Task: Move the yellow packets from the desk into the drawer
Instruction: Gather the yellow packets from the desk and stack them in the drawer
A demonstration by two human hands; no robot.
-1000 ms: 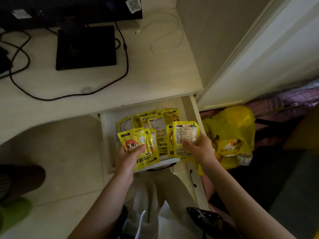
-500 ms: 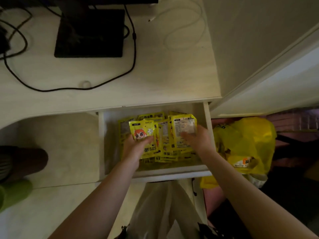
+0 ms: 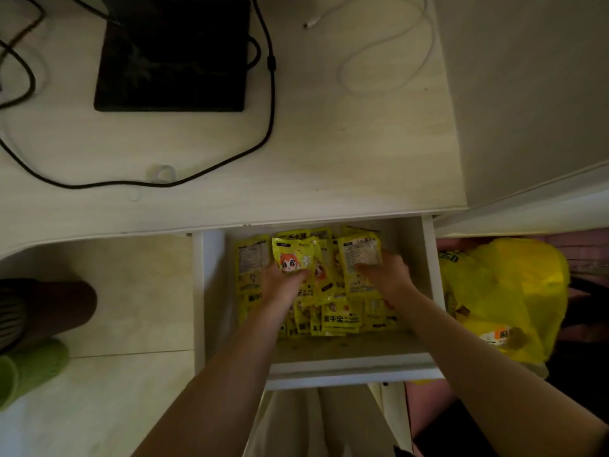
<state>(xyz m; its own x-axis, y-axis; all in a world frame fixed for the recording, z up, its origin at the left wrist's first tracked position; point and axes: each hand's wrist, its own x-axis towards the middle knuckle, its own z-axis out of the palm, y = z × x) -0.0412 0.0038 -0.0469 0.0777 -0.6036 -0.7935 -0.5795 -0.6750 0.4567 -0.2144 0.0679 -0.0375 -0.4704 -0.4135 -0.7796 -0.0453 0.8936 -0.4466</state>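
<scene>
Both hands in the drawer (image 3: 428,258), each holding a packet.
Left hand (image 3: 283,285) pinches a cartoon-face packet (image 3: 291,258); right hand (image 3: 389,275) grips a label-side packet (image 3: 359,253); print unreadable.

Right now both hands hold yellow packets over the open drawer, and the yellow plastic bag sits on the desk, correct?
Not quite. The head view shows the yellow plastic bag on the floor right of the open drawer, not on the desk. The left hand and right hand do hold yellow packets.
</scene>
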